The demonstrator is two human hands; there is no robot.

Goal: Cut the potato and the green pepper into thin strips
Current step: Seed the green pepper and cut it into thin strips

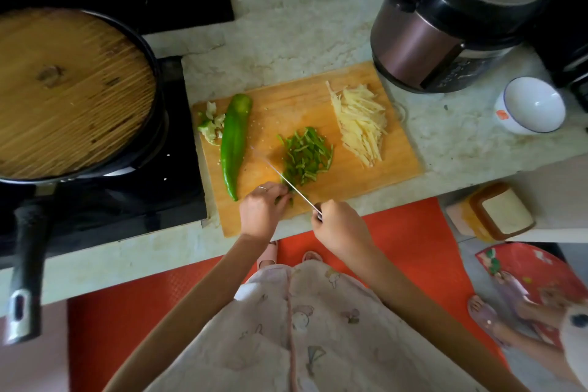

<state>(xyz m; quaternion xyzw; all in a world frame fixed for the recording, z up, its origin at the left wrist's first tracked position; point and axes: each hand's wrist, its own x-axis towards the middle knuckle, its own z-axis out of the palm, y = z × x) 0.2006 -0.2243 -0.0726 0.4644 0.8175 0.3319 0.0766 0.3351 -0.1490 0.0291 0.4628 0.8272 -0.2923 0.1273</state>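
Observation:
A wooden cutting board [286, 108] lies on the counter. Pale potato strips [361, 122] are piled at its right. A heap of green pepper strips [307, 156] sits in the middle. A long piece of green pepper [234, 143] lies at the left, beside pepper core scraps [211, 124]. My left hand [262, 210] holds down a small piece of green pepper at the board's near edge, fingers curled over it. My right hand [340, 229] grips the handle of a knife [286, 180], whose blade runs up-left just beside my left fingers.
A black pan with a wooden lid [73, 89] stands on the stove at left, its handle pointing toward me. A rice cooker [451, 19] is at the back right, a white bowl [529, 105] beside it. A second person's feet [486, 318] are at the lower right.

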